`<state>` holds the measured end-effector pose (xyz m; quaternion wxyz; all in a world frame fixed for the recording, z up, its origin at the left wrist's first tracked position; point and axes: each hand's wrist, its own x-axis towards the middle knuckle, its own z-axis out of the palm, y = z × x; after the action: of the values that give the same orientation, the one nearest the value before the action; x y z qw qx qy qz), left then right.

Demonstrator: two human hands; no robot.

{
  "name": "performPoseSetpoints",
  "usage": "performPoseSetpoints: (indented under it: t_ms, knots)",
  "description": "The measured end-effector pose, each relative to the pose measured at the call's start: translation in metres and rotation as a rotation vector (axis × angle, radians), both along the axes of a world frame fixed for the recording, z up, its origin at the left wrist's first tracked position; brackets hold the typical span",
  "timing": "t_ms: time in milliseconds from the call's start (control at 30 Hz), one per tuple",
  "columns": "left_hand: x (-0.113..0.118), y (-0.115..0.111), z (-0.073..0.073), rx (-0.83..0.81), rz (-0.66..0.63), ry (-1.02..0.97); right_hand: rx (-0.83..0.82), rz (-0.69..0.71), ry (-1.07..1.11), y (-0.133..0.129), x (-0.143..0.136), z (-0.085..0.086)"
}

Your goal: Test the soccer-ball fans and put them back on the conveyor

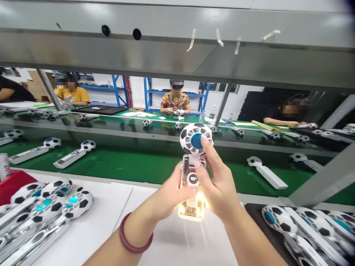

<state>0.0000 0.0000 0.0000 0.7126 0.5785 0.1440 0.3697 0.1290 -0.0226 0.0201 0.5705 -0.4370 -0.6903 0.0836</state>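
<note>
Factory assembly line, green conveyor belt (pixel 122 164)

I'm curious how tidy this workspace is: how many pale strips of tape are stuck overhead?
4 in view, along the grey metal panel: a leftmost strip, a second strip beside it, a third strip lower down, and a slanted rightmost strip.

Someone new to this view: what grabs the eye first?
The glowing handheld fan at centre, its display reading 100, held in the left hand while the right hand touches its football-patterned head. Then the similar fans piled at lower left and lower right.
</note>
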Motion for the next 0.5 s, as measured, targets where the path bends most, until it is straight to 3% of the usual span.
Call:
performPoseSetpoints:
  t_ms: [367,500]
  knots:
    - [0.0042,-0.0087,-0.0005,0.025,-0.028,-0.042,0.021,0.12,0.058,-0.0004,0.0038,-0.0007]
    - [0.0061,-0.0083,-0.0028,0.035,0.017,-0.036,0.017,0.103,0.097,0.0013,0.0015,-0.0016]
